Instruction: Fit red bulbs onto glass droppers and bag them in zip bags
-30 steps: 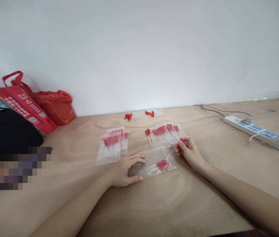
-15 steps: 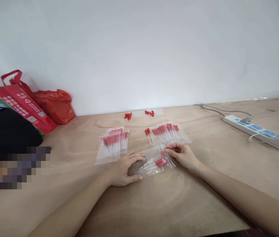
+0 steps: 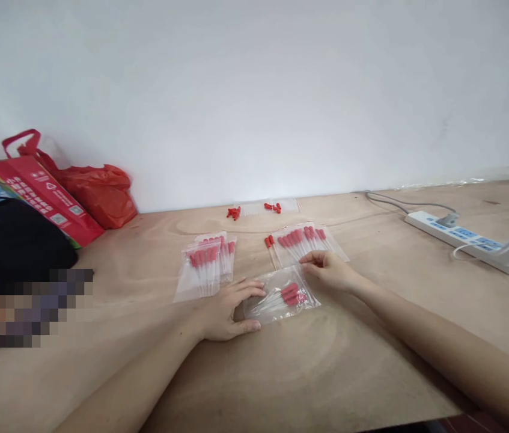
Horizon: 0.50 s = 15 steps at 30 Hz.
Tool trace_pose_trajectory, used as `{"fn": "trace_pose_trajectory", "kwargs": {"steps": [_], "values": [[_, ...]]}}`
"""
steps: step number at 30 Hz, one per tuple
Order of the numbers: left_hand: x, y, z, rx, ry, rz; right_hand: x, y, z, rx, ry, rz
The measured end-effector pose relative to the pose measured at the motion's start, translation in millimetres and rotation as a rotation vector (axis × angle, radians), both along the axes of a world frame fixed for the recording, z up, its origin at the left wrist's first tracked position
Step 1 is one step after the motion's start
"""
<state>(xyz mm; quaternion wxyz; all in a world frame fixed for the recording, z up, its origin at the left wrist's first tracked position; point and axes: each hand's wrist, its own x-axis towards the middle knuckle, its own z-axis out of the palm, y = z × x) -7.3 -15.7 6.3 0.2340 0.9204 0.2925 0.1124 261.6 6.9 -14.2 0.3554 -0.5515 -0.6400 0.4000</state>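
A clear zip bag (image 3: 272,310) with several red-bulbed droppers (image 3: 291,294) inside lies flat between my hands. My left hand (image 3: 229,308) rests at its left end, thumb and fingers apart, fingertips on the plastic. At the bag's upper right corner, my right hand (image 3: 329,272) has its fingers curled in a pinch on the bag's edge. Just beyond are two loose droppers (image 3: 272,249), next to a fanned set of bagged droppers (image 3: 301,237). Left of these, more filled bags (image 3: 202,264) overlap each other.
Loose red rubber bulbs (image 3: 233,213) and clear bags (image 3: 252,208) lie near the wall. A white power strip (image 3: 466,237) with cables is at the right. Red bags (image 3: 101,192) and a black drawstring bag (image 3: 15,246) stand at the left.
The dropper at the bag's right edge now lies inside with the others. My right hand has shifted slightly up and left to the bag's corner. My left hand stays put.
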Motion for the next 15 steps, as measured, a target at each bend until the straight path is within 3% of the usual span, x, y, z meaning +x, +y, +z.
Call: {"fn": "trace_pose_trajectory", "kwargs": {"steps": [4, 10, 15], "values": [[-0.8, 0.9, -2.1, 0.002, 0.009, 0.0, -18.4, 33.7, 13.9, 0.194, -0.263, -0.121], [-0.5, -0.2, -1.7, 0.005, -0.023, -0.004, -68.7, 69.9, 17.0, 0.101, -0.363, -0.269], [-0.9, -0.1, -1.5, 0.003, -0.018, -0.014, -83.1, 80.5, 11.6, 0.053, -0.3, -0.282]]}}
